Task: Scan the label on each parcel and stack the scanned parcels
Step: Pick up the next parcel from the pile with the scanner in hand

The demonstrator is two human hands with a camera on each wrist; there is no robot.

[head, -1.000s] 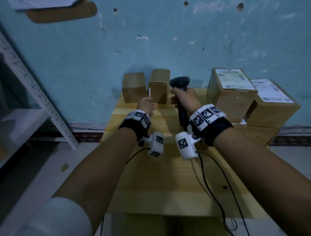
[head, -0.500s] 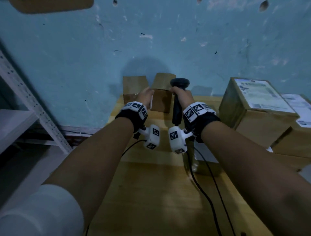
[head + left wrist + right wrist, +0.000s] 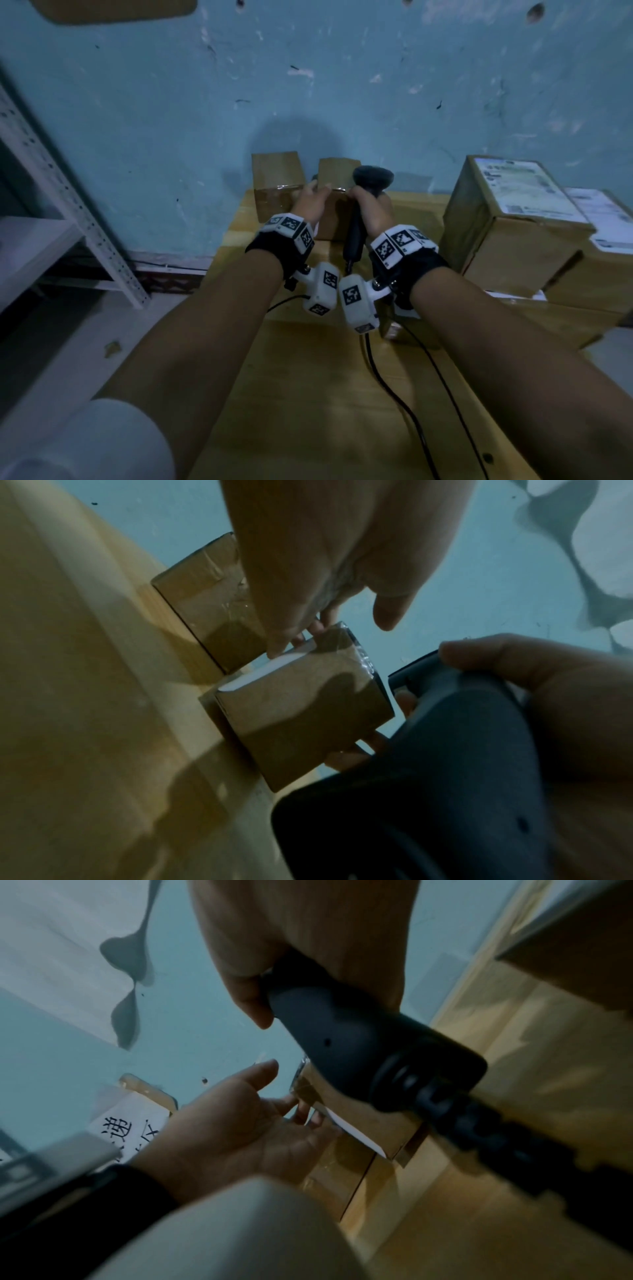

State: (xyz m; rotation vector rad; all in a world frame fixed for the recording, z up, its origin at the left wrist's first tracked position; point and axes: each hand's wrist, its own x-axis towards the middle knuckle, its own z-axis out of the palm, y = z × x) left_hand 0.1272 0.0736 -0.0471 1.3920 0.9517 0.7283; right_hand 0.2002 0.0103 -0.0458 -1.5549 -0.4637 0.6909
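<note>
Two small brown parcels stand at the back of the wooden table (image 3: 342,418), against the blue wall. My left hand (image 3: 310,204) reaches into the gap between them. Its straight fingers (image 3: 308,631) touch the white-labelled left side of the right small parcel (image 3: 301,715), also seen in the head view (image 3: 334,221); the thumb stays clear above it. The left small parcel (image 3: 275,178) stands untouched. My right hand (image 3: 373,212) grips the handle of a black barcode scanner (image 3: 371,176), held upright just right of that parcel. The label's print is hidden.
Two large labelled parcels (image 3: 513,233) (image 3: 603,240) sit stacked on others at the table's right. The scanner cable (image 3: 387,383) trails across the table toward me. A white metal shelf (image 3: 68,212) stands at the left, above the floor.
Both hands have moved forward to the small parcels. The left fingers now reach into the gap and touch the right small parcel. The scanner has come up beside it.
</note>
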